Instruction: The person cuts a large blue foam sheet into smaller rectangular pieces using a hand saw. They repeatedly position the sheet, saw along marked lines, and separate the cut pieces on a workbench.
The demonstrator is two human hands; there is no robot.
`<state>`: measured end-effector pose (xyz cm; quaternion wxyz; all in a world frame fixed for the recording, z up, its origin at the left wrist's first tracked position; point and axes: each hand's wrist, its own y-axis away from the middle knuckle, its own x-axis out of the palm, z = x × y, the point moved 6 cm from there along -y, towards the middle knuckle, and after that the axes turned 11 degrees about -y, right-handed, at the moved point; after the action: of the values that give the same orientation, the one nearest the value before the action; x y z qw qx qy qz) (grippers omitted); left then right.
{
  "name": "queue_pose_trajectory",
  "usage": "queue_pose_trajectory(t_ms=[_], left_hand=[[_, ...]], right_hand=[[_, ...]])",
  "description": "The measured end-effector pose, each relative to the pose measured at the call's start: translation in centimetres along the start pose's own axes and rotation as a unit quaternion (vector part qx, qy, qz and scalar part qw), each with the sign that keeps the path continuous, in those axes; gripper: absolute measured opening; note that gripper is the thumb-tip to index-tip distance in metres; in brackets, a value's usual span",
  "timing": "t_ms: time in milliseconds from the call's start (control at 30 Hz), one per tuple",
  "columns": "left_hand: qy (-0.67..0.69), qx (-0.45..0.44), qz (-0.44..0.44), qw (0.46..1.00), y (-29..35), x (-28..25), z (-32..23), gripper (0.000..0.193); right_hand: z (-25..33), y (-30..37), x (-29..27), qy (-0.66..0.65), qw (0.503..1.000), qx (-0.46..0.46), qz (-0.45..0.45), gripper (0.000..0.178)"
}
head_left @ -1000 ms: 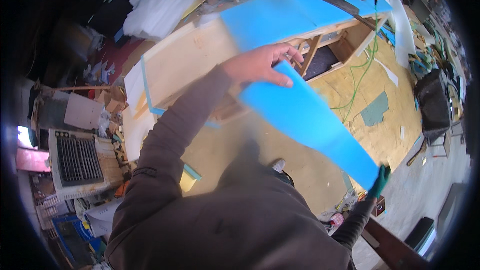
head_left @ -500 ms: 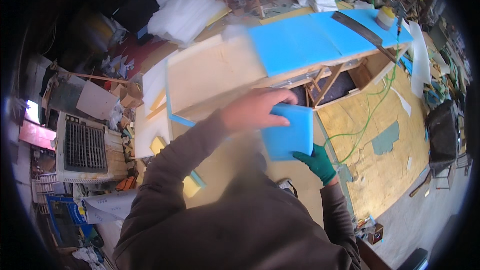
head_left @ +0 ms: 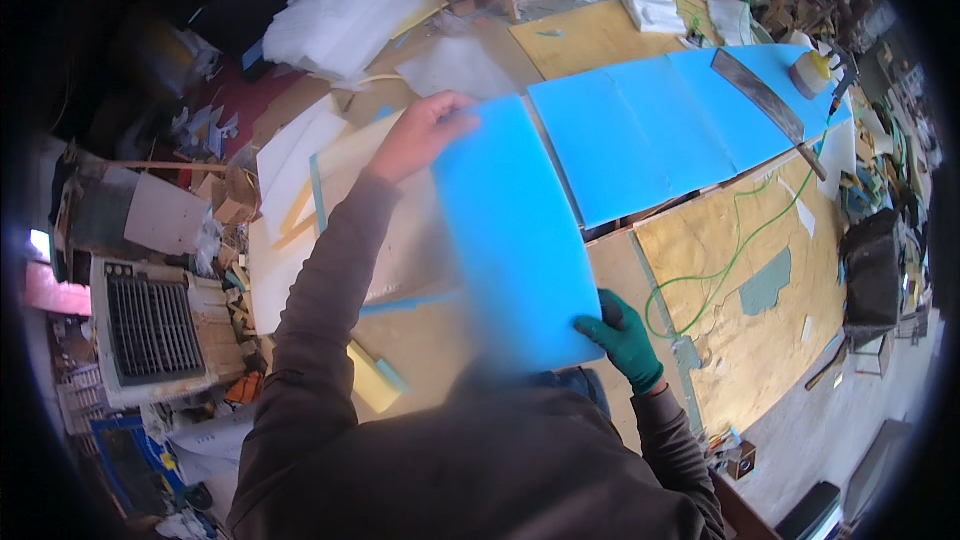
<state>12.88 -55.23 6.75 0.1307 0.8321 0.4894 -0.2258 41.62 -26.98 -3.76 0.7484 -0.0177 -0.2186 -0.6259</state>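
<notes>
I hold a blue foam sheet (head_left: 525,230) in front of me, one hand at each end, its far end beside the other blue sheets and its near end close to my body. My bare left grip (head_left: 420,143) pinches the far left corner, thumb and fingers drawn in at the edge. My right grip (head_left: 628,345), in a green glove, pinches the near right corner, with the thumb laid over the face. The sheet's lower left side is blurred, and I can't tell whether its underside touches the pale panel (head_left: 395,230) to its left. Just right of it, across a narrow dark gap, blue foam panels (head_left: 640,130) lie over a wooden frame, a little of which shows along their near edge. On them rest a long dark strip (head_left: 758,95) and, near the far right end, a tub with a yellow top (head_left: 812,73). A green cord (head_left: 735,280) loops down from there over a yellowish board (head_left: 720,360) to the right of my gloved hand. A yellow foam block (head_left: 372,382) lies by my left sleeve, and a heap of white sheeting (head_left: 345,15) sits beyond my left hand.
</notes>
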Motion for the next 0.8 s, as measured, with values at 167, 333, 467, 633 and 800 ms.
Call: queue_pose_trajectory(t_ms=[167,333,467,633,800], left_hand=[[-0.092,-0.014,-0.012,0.996,-6.2,0.0,6.2,0.044],[-0.13,-0.031,-0.009,0.991,-8.5,0.8,9.4,0.046],[-0.099,-0.041,-0.03,0.994,-8.9,1.0,10.0,0.044],[-0.155,-0.033,-0.054,0.986,-9.5,1.5,10.6,0.041],[-0.156,-0.018,-0.079,0.984,-9.7,2.0,11.4,0.038]], right_hand=[[2.3,-3.6,1.5,-0.059,0.996,-0.013,-0.062,0.034],[2.8,-5.9,0.8,-0.06,0.992,0.017,-0.108,0.024],[2.1,-7.1,0.0,-0.052,0.991,0.027,-0.123,0.026],[1.7,-7.1,-0.8,-0.056,0.99,0.03,-0.126,0.029],[1.2,-7.5,-1.4,-0.046,0.992,0.025,-0.117,0.029]])
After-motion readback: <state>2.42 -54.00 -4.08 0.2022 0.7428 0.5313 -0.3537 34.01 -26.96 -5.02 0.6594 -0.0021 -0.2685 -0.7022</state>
